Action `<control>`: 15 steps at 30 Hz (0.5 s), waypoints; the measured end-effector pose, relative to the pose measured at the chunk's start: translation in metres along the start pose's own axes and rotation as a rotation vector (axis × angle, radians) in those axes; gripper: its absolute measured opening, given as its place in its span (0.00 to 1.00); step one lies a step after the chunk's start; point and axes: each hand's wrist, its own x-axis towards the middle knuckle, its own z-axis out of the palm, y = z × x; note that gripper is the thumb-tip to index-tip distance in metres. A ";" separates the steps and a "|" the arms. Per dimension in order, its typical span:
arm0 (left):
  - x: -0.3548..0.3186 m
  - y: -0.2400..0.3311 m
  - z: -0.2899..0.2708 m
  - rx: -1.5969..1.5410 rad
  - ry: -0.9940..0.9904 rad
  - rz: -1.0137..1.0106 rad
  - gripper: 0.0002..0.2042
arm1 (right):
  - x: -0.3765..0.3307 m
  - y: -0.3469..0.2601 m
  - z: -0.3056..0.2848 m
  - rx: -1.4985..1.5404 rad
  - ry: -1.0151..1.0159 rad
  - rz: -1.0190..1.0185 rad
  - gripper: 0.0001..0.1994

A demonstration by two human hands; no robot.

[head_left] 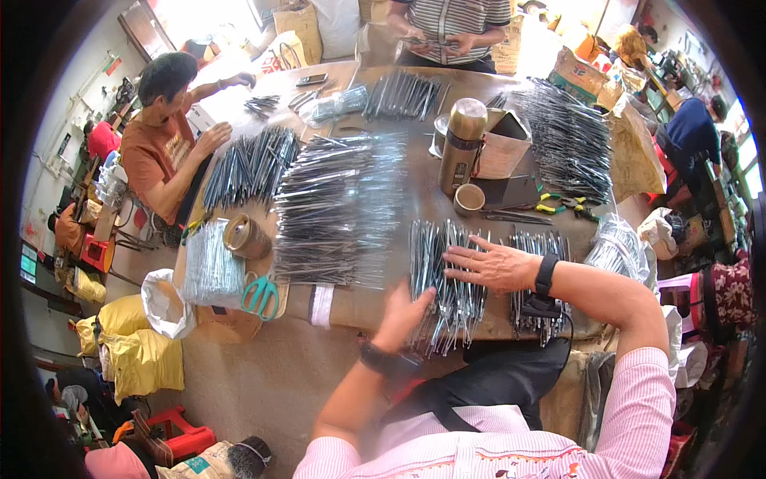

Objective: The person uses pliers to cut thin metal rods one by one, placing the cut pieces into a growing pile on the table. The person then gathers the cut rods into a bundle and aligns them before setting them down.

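A pile of thin, shiny metal strips (445, 307) lies at the table's near edge in front of me. My right hand (495, 265) rests on its top right part, palm down, fingers spread. At the pile's left edge is my left hand (405, 315), slightly blurred, its thumb touching the strips and standing apart from the fingers, which are partly hidden. To the right of my right hand, under my wrist, lies another bundle of metal strips (523, 247). A wide stack of similar strips (319, 211) covers the table to the left of my hands.
A thermos flask (463, 148), a cup (469, 199) and pliers (550, 204) stand or lie beyond my hands. Teal scissors (260, 298) and a brown jar (246, 237) are at left. A co-worker (167, 144) sits at left; another person (451, 36) stands across the table (423, 172).
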 end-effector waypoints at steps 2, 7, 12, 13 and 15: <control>-0.002 -0.006 0.005 -0.067 0.013 0.096 0.28 | 0.011 0.005 0.006 -0.095 -0.015 -0.041 0.41; 0.002 -0.018 0.012 0.099 0.015 0.046 0.33 | 0.029 0.016 -0.001 -0.017 -0.099 -0.115 0.47; 0.002 -0.028 0.023 0.117 0.016 0.061 0.36 | 0.058 0.020 0.000 -0.083 -0.007 -0.217 0.68; 0.006 -0.031 0.026 0.213 0.000 -0.021 0.36 | 0.057 0.023 0.001 -0.046 -0.047 -0.239 0.67; 0.007 -0.042 0.029 0.143 -0.001 -0.001 0.35 | 0.063 0.025 0.005 -0.012 -0.081 -0.260 0.67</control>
